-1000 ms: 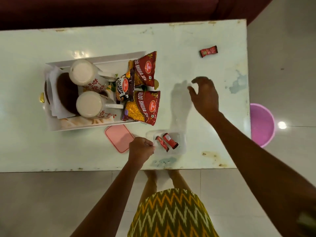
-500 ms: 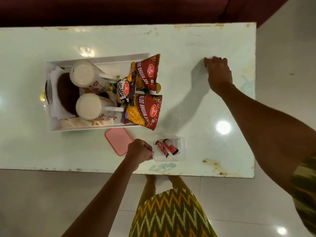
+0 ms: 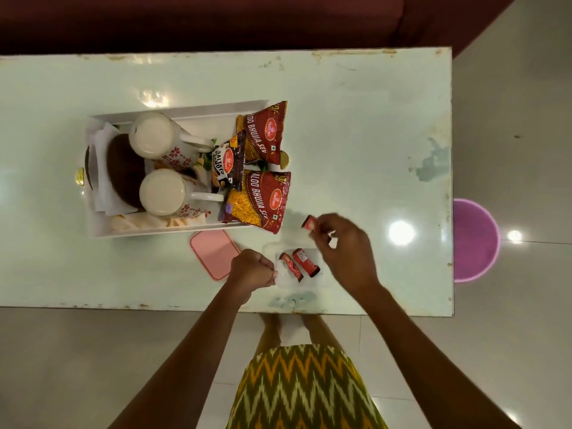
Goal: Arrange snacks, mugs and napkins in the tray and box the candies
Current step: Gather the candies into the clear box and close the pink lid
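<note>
A small clear plastic box (image 3: 312, 281) sits near the table's front edge with two red candies (image 3: 297, 263) inside. My left hand (image 3: 252, 272) grips the box's left rim. My right hand (image 3: 343, 246) hovers just above the box's far right side and pinches a third red candy (image 3: 309, 224). The box's pink lid (image 3: 214, 252) lies flat to the left. A white tray (image 3: 148, 232) holds two white floral mugs (image 3: 161, 193), white napkins (image 3: 103, 193) and red snack packets (image 3: 258, 202).
The pale green table (image 3: 356, 134) ends at a worn front edge just behind the box. A purple bucket (image 3: 475, 239) stands on the floor past the table's right end. A dark red sofa (image 3: 216, 20) runs along the far side.
My right hand reached to the far right of the table, picked up the lone red candy and carried it back to just above the box. My left hand stayed on the box.
</note>
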